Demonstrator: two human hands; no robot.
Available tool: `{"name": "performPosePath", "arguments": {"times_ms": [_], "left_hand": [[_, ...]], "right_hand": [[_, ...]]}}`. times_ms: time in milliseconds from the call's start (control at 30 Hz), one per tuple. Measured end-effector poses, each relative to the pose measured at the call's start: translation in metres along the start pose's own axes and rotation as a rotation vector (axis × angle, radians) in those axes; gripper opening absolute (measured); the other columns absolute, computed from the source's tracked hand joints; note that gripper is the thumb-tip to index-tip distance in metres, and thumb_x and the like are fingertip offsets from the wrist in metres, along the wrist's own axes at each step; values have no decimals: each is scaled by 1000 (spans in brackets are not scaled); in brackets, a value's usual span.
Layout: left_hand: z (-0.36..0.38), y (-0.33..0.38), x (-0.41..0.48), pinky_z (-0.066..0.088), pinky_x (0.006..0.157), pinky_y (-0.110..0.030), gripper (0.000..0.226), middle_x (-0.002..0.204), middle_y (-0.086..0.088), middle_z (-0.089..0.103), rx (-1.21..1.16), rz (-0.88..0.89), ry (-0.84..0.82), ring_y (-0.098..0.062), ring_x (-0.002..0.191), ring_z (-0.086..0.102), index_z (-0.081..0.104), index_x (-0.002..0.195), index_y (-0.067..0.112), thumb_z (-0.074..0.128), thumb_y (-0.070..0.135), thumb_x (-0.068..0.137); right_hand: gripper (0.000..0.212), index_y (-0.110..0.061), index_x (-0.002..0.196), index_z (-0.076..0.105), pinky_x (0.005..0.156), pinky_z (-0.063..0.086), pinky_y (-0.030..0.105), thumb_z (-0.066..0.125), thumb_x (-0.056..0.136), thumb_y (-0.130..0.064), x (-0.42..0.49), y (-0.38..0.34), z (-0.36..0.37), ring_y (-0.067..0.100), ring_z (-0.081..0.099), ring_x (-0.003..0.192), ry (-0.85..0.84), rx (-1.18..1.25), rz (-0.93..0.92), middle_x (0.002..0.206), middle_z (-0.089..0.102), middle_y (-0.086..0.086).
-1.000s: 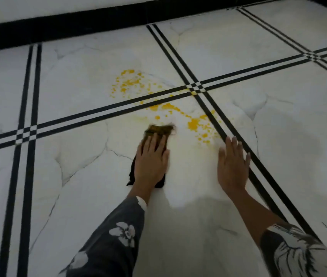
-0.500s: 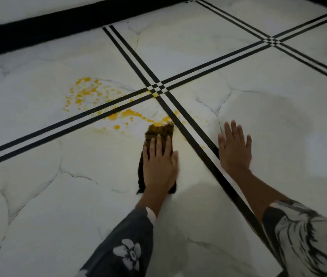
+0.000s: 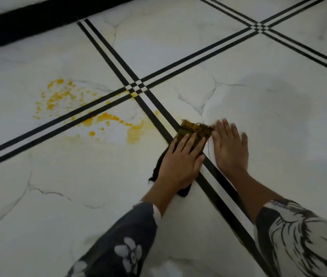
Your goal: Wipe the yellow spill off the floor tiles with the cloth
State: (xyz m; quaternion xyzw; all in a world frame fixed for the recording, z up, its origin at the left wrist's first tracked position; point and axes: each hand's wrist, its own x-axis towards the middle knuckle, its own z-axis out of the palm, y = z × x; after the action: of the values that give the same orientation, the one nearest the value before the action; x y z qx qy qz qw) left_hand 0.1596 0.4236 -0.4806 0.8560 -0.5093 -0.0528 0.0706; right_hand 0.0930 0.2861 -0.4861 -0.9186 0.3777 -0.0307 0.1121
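Note:
A dark cloth (image 3: 195, 130), stained yellow-brown at its far end, lies across a black double line of the white marbled floor tiles (image 3: 78, 196). My left hand (image 3: 180, 162) presses flat on the cloth with straight fingers. My right hand (image 3: 229, 148) lies flat on the tile just right of the cloth, fingers straight, its fingertips beside the cloth's far edge. The yellow spill (image 3: 62, 96) spreads in drops and smears to the left of the cloth, on both sides of a black line, with a smeared patch (image 3: 133, 134) nearest the cloth.
Black double lines cross at a junction (image 3: 136, 87) beyond the cloth and at another (image 3: 259, 29) far right. A black skirting band (image 3: 29, 23) runs along the wall at the top left.
My left hand has pushed the cloth rightward over the black line, wiping the drops there, until it reached my right hand. The view has shifted, so the spill sits further left.

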Motion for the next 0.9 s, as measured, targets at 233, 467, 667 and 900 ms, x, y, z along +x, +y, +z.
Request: {"name": "performPosePath", "arguments": {"times_ms": [233,467,667,900], "left_hand": [[-5,-31,58,3,118,-42,53,158,-4,10,-8,-339,69,-22,146,6,6,150,24,13,39,100],[-9,-62,73,6,118,-42,51,158,-5,15,-1,-362,103,-22,145,11,11,150,24,14,36,101],[-13,-58,46,2,118,-39,50,158,-1,13,4,112,-37,-18,145,8,10,149,28,14,39,101],[-18,-94,0,4,119,-40,52,158,-3,10,-19,-315,39,-20,146,5,7,150,26,13,40,100]], "right_hand": [[50,-25,149,9,117,3,41,17,100,-33,3,1,2,16,6,145,7,-8,3,158,7,-5],[50,-26,148,5,117,1,40,15,100,-35,3,1,2,15,2,145,-2,-27,-1,158,4,-6],[50,-25,149,7,117,3,41,16,100,-35,3,2,0,16,3,145,2,-29,-10,158,5,-5],[51,-23,149,10,117,4,43,18,100,-34,2,1,-3,18,6,145,-19,-25,-5,158,9,-3]]}}
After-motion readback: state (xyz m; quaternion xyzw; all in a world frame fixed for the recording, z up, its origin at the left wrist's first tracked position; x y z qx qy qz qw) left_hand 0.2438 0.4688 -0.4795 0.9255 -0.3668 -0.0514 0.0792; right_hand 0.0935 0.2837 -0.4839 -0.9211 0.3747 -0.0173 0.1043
